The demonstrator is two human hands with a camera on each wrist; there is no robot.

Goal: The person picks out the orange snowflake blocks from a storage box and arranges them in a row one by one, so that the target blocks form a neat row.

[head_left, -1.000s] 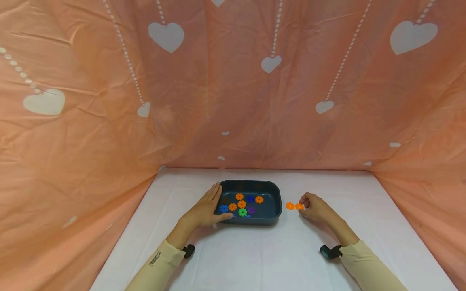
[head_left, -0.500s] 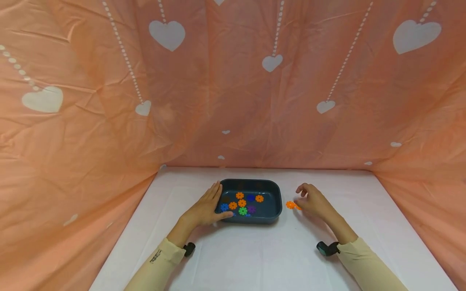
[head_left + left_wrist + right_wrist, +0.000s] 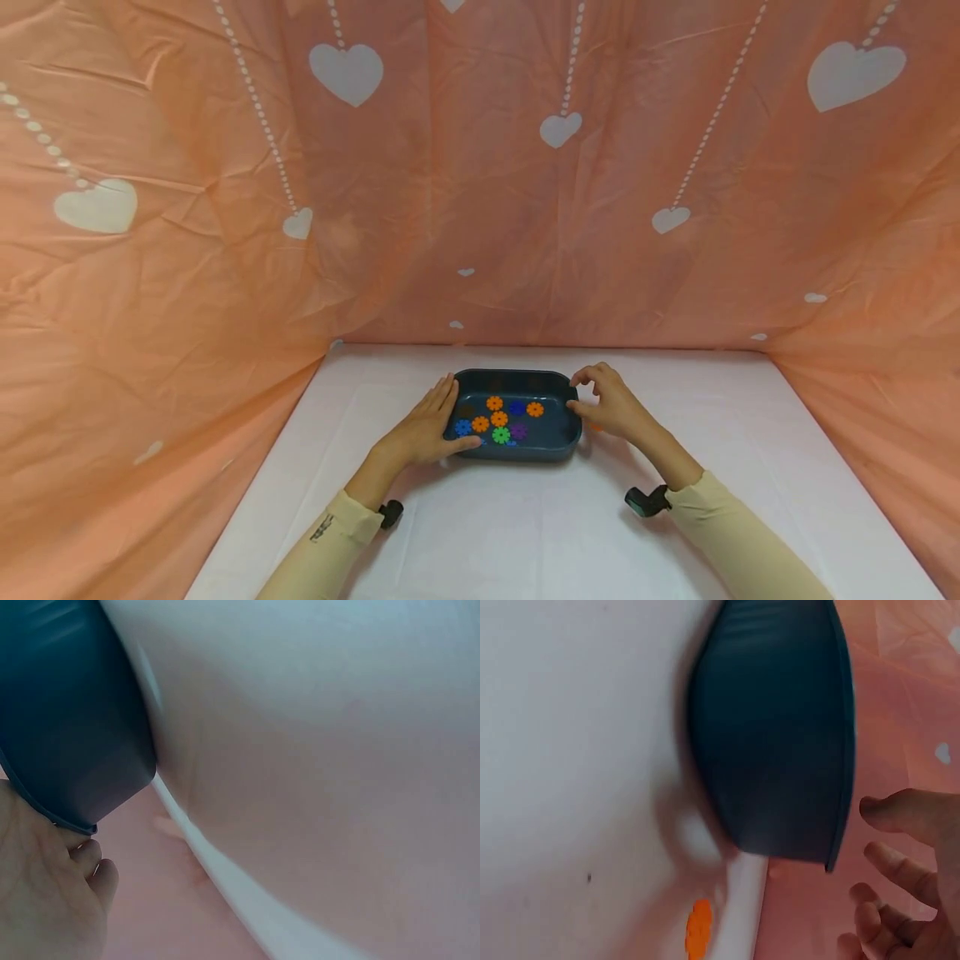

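A dark blue-grey tray (image 3: 553,433) stands on the table, holding several flower-shaped plastic discs, among them an orange disc (image 3: 535,409), a green disc (image 3: 501,435), a purple disc (image 3: 518,431) and a blue disc (image 3: 462,427). My left hand (image 3: 423,433) rests along the tray's left side with straight fingers, its thumb over the front left corner. At the right rim, my right hand (image 3: 611,407) has its thumb and fingers spread apart, nothing between them. Under that hand lies the joined orange pair (image 3: 597,427), mostly hidden in the head view; an orange disc (image 3: 699,930) shows in the right wrist view.
A white cloth (image 3: 480,533) covers the table. Behind it and along both sides hangs an orange-pink curtain (image 3: 495,200) with white hearts. A black camera (image 3: 647,502) sits on the right wrist, another camera (image 3: 391,514) on the left.
My right hand has let go of the orange pair beside the tray and moved left to the tray's right rim, its fingers parting. The left hand has stayed in place.
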